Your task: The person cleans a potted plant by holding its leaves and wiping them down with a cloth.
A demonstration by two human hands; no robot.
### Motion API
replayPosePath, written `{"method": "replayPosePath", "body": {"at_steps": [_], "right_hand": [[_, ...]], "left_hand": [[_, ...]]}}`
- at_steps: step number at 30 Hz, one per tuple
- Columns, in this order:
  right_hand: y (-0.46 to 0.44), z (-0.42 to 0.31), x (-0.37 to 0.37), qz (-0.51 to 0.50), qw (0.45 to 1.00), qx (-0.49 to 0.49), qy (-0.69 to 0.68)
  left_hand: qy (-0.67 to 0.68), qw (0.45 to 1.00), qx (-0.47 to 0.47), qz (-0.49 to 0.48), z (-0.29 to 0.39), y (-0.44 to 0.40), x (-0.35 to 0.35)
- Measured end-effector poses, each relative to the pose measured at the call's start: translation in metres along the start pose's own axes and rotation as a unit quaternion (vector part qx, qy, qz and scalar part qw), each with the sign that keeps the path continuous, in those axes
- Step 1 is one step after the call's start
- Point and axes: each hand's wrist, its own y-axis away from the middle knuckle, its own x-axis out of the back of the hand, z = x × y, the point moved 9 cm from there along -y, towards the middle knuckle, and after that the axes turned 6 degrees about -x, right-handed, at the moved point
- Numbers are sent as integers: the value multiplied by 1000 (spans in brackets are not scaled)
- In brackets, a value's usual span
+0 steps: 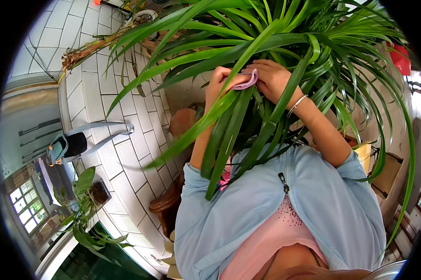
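A large potted-type plant with long green strap leaves (229, 49) spreads in front of my chest. My left hand (218, 86) is closed on a folded purple cloth (247, 80), which wraps over a leaf among the foliage. Right beside the cloth, my right hand (273, 79) has its fingers curled in around a leaf; its fingertips are partly hidden. A thin bracelet circles my right wrist. Several leaves hang down between my forearms and across my light blue jacket (219, 219). The base of the plant is covered by its leaves.
To the left is a white tiled surface (126, 158) with a grey strap (110, 125) and a smaller potted plant (100, 192). A brown wooden piece (167, 205) stands beside my left side. A red object (400, 58) shows at the far right.
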Motion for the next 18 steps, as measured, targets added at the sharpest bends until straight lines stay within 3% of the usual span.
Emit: {"method": "replayPosePath", "body": {"at_steps": [3,11,13,18], "right_hand": [[3,5,-2,14,1000,-6,-20],[10,3,5,40,999,23,-10],[9,5,3,-3,999,-12,-50],[10,5,2,23,999,14,-23]], "left_hand": [[17,998,-55,7,17,2,2],[-13,997,-72,37,73,10,23],[-15,999,-23,19,77,15,29],[-75,995,-54,42,111,30,56]]}}
